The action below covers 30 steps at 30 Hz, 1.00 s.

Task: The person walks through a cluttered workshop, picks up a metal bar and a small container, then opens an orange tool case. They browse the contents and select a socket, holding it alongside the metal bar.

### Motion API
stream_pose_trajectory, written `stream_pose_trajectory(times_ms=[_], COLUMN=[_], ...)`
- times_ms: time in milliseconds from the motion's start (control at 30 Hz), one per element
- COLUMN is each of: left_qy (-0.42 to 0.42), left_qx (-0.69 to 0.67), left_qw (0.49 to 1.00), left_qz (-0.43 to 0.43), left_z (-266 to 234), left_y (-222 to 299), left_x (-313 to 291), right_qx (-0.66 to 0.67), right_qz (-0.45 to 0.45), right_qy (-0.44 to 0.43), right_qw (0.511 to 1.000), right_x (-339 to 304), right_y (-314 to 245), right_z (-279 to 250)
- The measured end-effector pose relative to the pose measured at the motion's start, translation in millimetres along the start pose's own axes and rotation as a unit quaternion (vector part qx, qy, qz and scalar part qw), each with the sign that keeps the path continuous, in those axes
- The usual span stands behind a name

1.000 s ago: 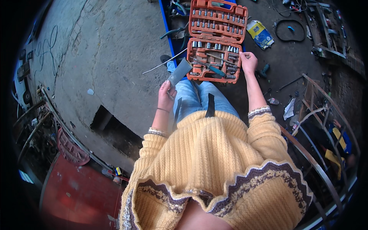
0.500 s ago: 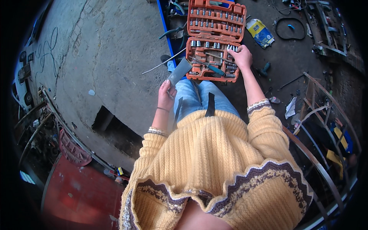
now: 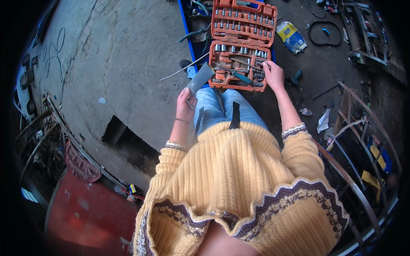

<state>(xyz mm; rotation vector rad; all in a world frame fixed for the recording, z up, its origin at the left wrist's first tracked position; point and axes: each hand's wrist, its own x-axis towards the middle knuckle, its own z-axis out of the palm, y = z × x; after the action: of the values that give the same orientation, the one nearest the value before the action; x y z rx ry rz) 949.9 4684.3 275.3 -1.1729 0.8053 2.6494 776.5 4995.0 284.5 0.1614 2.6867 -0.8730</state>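
In front of my legs lies an orange socket set case, its lid raised at the far side with rows of metal sockets. My left hand is closed around the lower end of a grey, flat-sided tube-like piece, whose upper end overlaps the case's left edge. My right hand is at the case's right edge, thumb and fingers pinched together; whatever is between them is too small to make out. A screwdriver with a teal handle and a thin curved rod lie across the case's tools.
Under the case is a blue tray with pliers. A yellow and blue bag, a black belt loop and a teal tool lie on the right floor. Metal frames stand at right; a dark floor opening is at left.
My right hand has drawn back from the sockets toward me and slightly right, to the case's right edge. My left hand still holds the grey piece in the same place.
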Motion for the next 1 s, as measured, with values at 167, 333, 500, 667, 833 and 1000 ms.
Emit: stream_pose_trajectory(times_ms=[167, 333, 500, 667, 833, 1000], left_qy=[0.012, -0.010, 0.002, 0.001, -0.006, 0.020], left_qx=[-0.003, -0.004, -0.010, -0.074, -0.089, -0.093], left_qw=[1.000, 1.000, 1.000, 0.997, 0.996, 0.995], left_qz=[-0.007, -0.005, 0.000, -0.004, -0.004, 0.001], left_z=[1, 4, 5, 5, 8, 6], left_y=[-2, -3, -1, -1, -3, -2], left_x=[1, 2, 1, 0, 3, 1], right_qx=[0.000, -0.018, 0.037, 0.140, 0.299, 0.419], right_qz=[-0.036, -0.056, -0.096, -0.014, 0.041, 0.109], right_qy=[-0.086, -0.135, -0.130, -0.146, -0.203, -0.275], right_qw=[0.996, 0.989, 0.986, 0.979, 0.932, 0.858], right_x=[0, 2, 2, -7, -13, -14], right_y=[13, 10, 12, 6, -24, -71], right_z=[-6, -4, -7, -5, 16, 50])
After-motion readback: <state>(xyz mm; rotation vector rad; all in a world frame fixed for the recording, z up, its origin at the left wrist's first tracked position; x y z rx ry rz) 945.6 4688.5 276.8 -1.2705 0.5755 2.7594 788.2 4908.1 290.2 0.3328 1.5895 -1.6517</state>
